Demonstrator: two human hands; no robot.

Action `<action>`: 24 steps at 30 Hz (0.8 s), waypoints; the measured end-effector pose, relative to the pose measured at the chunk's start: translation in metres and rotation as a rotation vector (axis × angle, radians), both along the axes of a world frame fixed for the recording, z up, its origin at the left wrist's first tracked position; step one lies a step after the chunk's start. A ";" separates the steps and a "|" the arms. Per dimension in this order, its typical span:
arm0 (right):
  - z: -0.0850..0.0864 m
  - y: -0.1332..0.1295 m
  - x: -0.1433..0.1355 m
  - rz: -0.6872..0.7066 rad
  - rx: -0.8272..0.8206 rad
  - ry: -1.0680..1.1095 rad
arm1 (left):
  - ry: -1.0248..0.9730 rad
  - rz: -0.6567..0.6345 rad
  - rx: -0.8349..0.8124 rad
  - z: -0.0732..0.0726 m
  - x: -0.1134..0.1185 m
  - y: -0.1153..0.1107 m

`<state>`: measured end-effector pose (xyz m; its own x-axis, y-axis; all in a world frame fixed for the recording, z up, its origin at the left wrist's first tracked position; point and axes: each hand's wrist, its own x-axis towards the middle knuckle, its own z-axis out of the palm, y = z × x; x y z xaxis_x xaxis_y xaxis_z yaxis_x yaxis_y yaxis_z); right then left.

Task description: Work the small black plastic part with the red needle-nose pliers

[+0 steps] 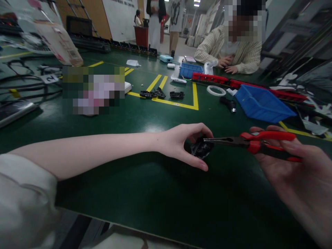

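My left hand [181,141] is closed around a small black plastic part [202,148], with the thumb along its near side and the fingers behind it. My right hand [287,162] grips a pair of long-nose pliers [255,141] by their red and black handles. The pliers point left, and their tips lie at the top of the black part; whether they pinch anything there is too small to tell. Farther back on the green table [145,193], several similar black parts [153,93] lie by the yellow tape lines.
A blue bin [263,103] stands at the right, with a black tool [228,104] and a white ring [216,90] beside it. Red strips [249,86] run behind. Black cables [31,76] lie at the left. Across the table sits a person in a striped shirt [246,52].
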<state>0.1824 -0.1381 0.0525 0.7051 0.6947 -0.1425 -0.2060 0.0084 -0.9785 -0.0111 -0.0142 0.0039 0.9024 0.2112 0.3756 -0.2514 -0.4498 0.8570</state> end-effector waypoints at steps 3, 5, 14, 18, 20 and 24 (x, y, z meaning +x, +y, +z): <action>-0.003 -0.003 0.003 0.008 0.011 -0.028 | -0.029 0.014 0.140 -0.001 -0.001 0.000; -0.004 -0.005 0.005 0.017 0.017 -0.053 | -0.053 0.024 0.288 -0.001 -0.002 0.000; -0.009 -0.007 0.011 -0.023 -0.001 -0.033 | -0.104 0.153 0.722 -0.005 -0.001 0.000; -0.015 -0.007 0.015 -0.001 -0.048 0.004 | -0.129 0.180 0.781 -0.005 -0.001 -0.001; -0.017 -0.007 0.015 -0.007 -0.073 0.014 | -0.117 0.186 0.778 -0.004 -0.001 -0.002; -0.019 -0.007 0.014 -0.033 -0.067 0.015 | -0.049 0.193 0.757 -0.004 -0.001 -0.003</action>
